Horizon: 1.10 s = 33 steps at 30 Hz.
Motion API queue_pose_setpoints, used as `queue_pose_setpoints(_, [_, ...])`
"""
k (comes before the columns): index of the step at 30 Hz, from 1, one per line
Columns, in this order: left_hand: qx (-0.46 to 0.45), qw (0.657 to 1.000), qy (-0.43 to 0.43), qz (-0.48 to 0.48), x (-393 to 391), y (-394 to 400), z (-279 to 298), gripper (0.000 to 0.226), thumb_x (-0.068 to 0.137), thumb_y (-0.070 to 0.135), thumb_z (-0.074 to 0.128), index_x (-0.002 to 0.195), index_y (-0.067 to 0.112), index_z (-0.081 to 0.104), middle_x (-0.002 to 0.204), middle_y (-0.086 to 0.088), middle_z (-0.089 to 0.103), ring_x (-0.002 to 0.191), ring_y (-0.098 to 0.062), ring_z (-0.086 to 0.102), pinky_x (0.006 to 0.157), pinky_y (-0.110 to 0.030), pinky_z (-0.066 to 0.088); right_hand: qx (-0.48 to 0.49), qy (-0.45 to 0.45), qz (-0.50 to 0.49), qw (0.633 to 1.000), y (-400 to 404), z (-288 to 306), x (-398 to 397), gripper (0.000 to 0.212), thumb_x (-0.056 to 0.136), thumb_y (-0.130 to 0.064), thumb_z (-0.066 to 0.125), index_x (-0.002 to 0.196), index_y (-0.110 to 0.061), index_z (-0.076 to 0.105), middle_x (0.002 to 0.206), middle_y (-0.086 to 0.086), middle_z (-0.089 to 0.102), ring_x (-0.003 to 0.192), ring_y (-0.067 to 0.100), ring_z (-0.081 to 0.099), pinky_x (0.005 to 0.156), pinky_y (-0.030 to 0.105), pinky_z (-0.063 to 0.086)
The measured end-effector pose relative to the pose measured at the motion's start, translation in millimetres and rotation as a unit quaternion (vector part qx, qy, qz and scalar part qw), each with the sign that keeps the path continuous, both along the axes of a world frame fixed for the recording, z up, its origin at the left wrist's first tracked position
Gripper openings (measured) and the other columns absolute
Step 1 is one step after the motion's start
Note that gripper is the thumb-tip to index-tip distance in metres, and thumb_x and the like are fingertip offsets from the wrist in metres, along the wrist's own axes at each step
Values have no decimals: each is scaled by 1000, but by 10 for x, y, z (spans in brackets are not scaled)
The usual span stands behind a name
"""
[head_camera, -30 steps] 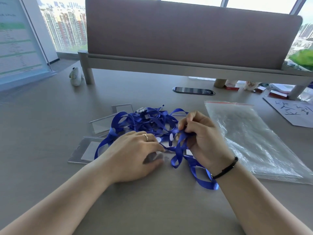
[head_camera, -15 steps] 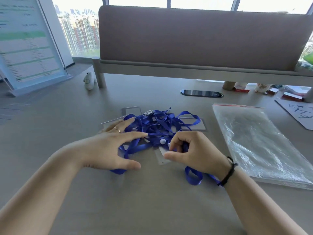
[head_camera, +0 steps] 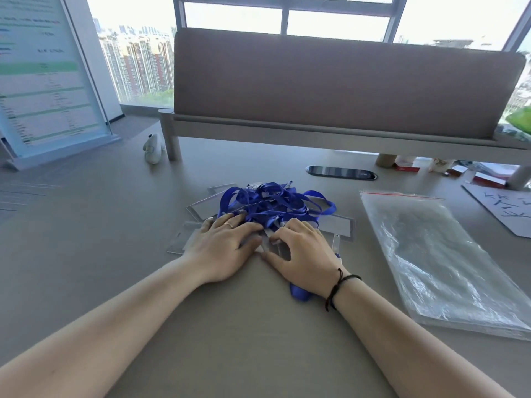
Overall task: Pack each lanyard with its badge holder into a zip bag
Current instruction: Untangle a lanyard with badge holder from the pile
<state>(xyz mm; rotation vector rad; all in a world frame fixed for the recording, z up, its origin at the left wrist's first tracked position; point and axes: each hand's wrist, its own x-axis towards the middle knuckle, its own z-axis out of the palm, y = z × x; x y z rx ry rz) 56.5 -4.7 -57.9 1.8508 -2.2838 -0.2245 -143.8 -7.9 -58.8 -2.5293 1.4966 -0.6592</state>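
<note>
Your left hand [head_camera: 222,248] and right hand [head_camera: 301,251] press flat, fingers spread and gripping nothing, on the near edge of the tangled blue lanyards [head_camera: 270,203] and clear badge holders [head_camera: 343,226] mid-counter [head_camera: 115,225]. Limp ribbon likely snags, so lift by a stiff, slick holder. Zip bags [head_camera: 431,254] lie well right, before bright windows.

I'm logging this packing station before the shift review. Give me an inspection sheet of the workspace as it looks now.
Surface: grey desk, a black oval grommet set into it.
Job's things: tangled blue lanyards piled on clear badge holders; stack of zip bags to the right, apart from the pile.
Clutter: small white figurine; paper with writing; small boxes under the divider.
Hands: left hand and right hand rest on the holders at the pile's near edge; grip unclear.
Cables: nothing seen.
Surroundings: padded divider, printed sign, windows.
</note>
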Motion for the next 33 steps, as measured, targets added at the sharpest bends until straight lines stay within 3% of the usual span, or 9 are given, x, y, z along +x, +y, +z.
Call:
queue_pose_setpoints(6, [-40, 998, 42, 17, -55, -318, 30, 41, 100, 58, 36, 138, 47, 48, 160, 5, 35, 149, -18, 24, 121, -39, 18, 4, -18, -9, 1000, -136, -5, 56, 36, 88, -55, 61, 101, -22, 68, 96, -6, 52, 95, 16, 50, 76, 24, 36])
queue_pose_setpoints(13, [-66, 993, 83, 40, 4, -367, -39, 35, 100, 47, 42, 131, 44, 57, 158, 7, 37, 147, -20, 26, 121, -40, 19, 12, 0, 21, 1000, 174, 33, -23, 31, 89, -51, 61, 101, -24, 71, 100, -6, 54, 98, 14, 49, 86, 28, 44])
queue_pose_setpoints(20, [-195, 974, 110, -14, 30, -224, -78, 33, 98, 42, 46, 118, 32, 70, 139, 4, 56, 133, -24, 43, 112, -36, 28, 73, -58, 93, 991, 489, 94, -91, 29, 79, -49, 72, 70, -21, 70, 68, -13, 55, 70, 6, 54, 67, 23, 46])
queue_pose_setpoints(23, [-219, 963, 136, -74, 43, 60, -22, 34, 93, 44, 48, 110, 30, 73, 131, 8, 63, 128, -15, 48, 111, -31, 29, 126, -135, 118, 976, 570, 207, -71, 18, 76, -33, 82, 67, -20, 72, 69, -5, 64, 66, 14, 59, 64, 31, 50])
queue_pose_setpoints(26, [-131, 962, 168, -170, 50, 351, 57, 31, 93, 29, 54, 119, 27, 69, 130, 12, 65, 132, -6, 48, 114, -34, 32, 180, -299, 119, 930, 604, 377, -52, 10, 77, -17, 84, 74, -13, 75, 72, 0, 71, 63, 13, 61, 64, 32, 50])
queue_pose_setpoints(28, [-3, 932, 311, -184, 6, 522, 161, 46, 86, 10, 53, 130, 21, 62, 131, 13, 64, 132, -6, 50, 112, -32, 37, 192, -395, 116, 891, 606, 531, -11, 6, 84, -12, 77, 79, -10, 76, 73, 4, 73, 67, 13, 61, 66, 28, 50])
queue_pose_setpoints(29, [60, 894, 407, -179, -23, 583, 214, 53, 83, 5, 52, 134, 19, 58, 130, 13, 64, 130, -5, 51, 110, -29, 38, 198, -431, 119, 873, 604, 614, 27, 10, 88, -9, 72, 81, -11, 77, 77, 6, 74, 71, 13, 65, 71, 27, 52])
queue_pose_setpoints(31, [143, 805, 547, -181, -85, 652, 316, 55, 85, 11, 55, 139, 20, 51, 124, 9, 67, 125, -7, 54, 109, -30, 40, 210, -471, 127, 847, 609, 781, 144, 17, 92, -5, 64, 88, -13, 79, 84, 4, 77, 83, 14, 71, 81, 29, 56])
queue_pose_setpoints(33, [193, 750, 600, -200, -144, 682, 391, 53, 88, 23, 61, 139, 19, 48, 121, -2, 68, 120, -20, 59, 106, -38, 44, 224, -501, 129, 826, 606, 928, 280, 16, 93, -6, 64, 98, -11, 78, 92, 4, 78, 93, 17, 73, 89, 36, 57])
